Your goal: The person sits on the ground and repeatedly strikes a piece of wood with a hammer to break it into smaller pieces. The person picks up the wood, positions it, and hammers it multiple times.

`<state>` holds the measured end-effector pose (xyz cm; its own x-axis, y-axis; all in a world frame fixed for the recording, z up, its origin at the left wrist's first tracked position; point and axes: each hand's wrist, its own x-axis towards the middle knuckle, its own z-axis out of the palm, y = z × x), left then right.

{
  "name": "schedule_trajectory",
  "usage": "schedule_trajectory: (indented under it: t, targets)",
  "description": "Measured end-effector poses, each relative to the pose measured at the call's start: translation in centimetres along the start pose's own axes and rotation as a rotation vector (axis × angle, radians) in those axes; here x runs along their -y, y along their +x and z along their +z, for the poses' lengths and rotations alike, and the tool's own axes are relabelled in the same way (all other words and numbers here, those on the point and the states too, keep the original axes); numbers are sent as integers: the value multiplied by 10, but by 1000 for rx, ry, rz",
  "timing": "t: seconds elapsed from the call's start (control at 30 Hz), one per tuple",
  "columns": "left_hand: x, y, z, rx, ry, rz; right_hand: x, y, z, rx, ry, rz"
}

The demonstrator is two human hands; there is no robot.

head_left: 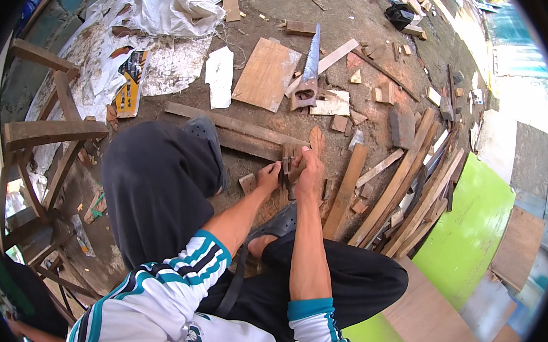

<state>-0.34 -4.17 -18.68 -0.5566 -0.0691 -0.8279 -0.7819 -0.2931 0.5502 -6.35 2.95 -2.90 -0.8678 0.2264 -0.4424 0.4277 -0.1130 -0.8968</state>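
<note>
My right hand is wrapped round a small dark brown wooden piece at the right end of a long wooden board. My left hand is closed against the left side of the same piece, fingertips pressed on it; its exact shape is partly covered by my fingers. The board lies on the ground between my feet and the scattered offcuts, with another dark length of wood along its near side. A small wood offcut rests just left of my left hand. Beyond my right hand lies a dry brown leaf.
A handsaw leans across wood scraps beside a square plywood panel. Long wooden strips are piled at right, near a green sheet. A wooden frame stands at left. White sacking lies at the far left.
</note>
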Motion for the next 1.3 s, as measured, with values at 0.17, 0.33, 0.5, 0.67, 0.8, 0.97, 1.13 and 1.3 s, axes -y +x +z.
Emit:
schedule_trajectory:
  t: [0.17,0.33,0.5,0.67,0.8,0.97,1.13,1.3]
  targets:
    - [1,7,-7,19,-129,-126,-12,-35,-13,-3,-2,-104]
    - [-25,-29,10,241,-23,-155,-15,-51,-29,-53,-7,-125]
    - [-44,-33,4,397,-27,-190,-24,-52,-28,-44,-9,-159]
    - [-32,-45,8,430,-64,-203,-39,-75,-32,-83,55,-218]
    - [-13,-14,0,282,25,-89,-76,-110,-49,-27,402,-396]
    - [-5,-49,25,29,140,25,-78,-119,-61,-209,540,-248]
    - [-2,-36,20,-41,281,86,-56,-120,-89,-172,672,-265]
    - [14,-22,17,-145,-50,-206,-3,-141,-124,-218,685,-294]
